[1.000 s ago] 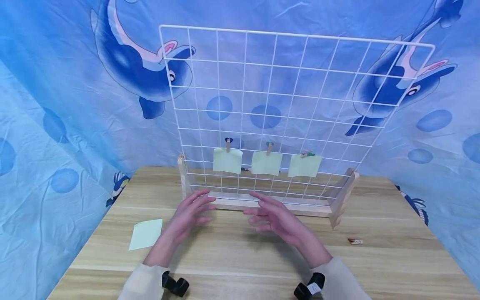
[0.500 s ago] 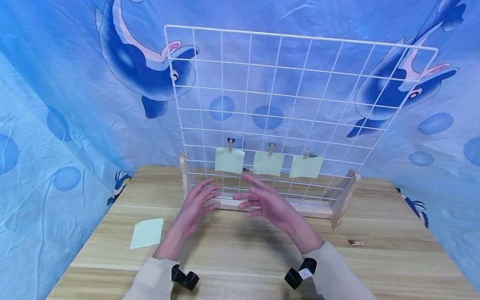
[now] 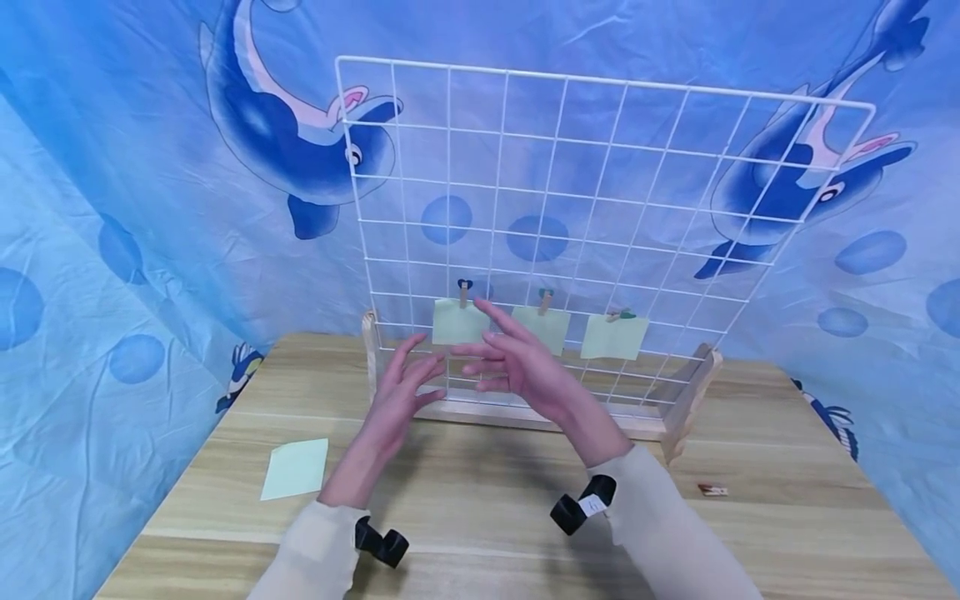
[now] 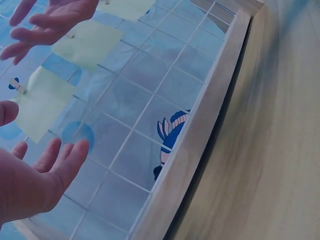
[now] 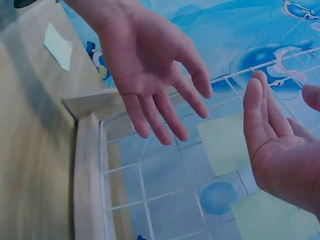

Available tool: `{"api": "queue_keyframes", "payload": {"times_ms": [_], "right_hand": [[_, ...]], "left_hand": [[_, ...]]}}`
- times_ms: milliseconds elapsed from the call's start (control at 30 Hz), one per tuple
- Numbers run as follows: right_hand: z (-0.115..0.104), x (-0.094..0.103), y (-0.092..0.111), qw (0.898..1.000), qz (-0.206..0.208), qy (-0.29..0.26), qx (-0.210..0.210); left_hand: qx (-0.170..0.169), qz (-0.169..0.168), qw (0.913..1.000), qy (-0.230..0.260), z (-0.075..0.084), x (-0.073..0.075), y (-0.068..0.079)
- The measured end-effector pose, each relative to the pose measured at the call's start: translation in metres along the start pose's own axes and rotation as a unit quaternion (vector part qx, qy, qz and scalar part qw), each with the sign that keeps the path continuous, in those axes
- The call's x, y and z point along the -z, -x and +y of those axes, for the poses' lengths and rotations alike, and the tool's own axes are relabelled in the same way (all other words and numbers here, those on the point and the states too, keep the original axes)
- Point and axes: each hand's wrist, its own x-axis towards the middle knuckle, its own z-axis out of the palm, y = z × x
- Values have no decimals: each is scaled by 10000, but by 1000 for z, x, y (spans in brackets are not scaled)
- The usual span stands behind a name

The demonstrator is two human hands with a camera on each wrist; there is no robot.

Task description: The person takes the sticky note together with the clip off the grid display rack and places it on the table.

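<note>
Both hands are raised in front of a white wire grid [image 3: 555,200], relaxed and holding nothing. My left hand [image 3: 397,398] is below the leftmost pale green note [image 3: 452,322], fingers spread. My right hand [image 3: 525,367] is higher, its fingers overlapping the edges of the left note and the middle note [image 3: 556,329] in the head view. A third note [image 3: 615,336] hangs at the right. Small wooden clothespins, such as the left one [image 3: 463,297] with a dark blue heart, fix the notes to the wires. In the right wrist view the left palm [image 5: 150,60] faces the camera.
The grid stands in a wooden base [image 3: 510,412] with upright ends on a wood-grain table [image 3: 480,533]. A loose pale green note [image 3: 295,468] lies at the left, and a small reddish clothespin [image 3: 712,490] at the right. Behind hangs a blue dolphin-print cloth [image 3: 150,167].
Both hands have risen toward the grid. The right hand has also moved left, its fingers now in front of the notes. The notes and the loose clothespin stay where they were.
</note>
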Motion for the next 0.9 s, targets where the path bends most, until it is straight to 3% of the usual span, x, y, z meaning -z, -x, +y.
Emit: {"api": "queue_keyframes", "payload": {"times_ms": [400, 900], "right_hand": [[-11, -3, -15, 9997, 202, 160, -28], [-13, -27, -34, 9969, 722, 267, -167]], "left_hand": [[-149, -22, 9994, -305, 7, -4, -9], [-44, 72, 9997, -213, 14, -6, -19]]}}
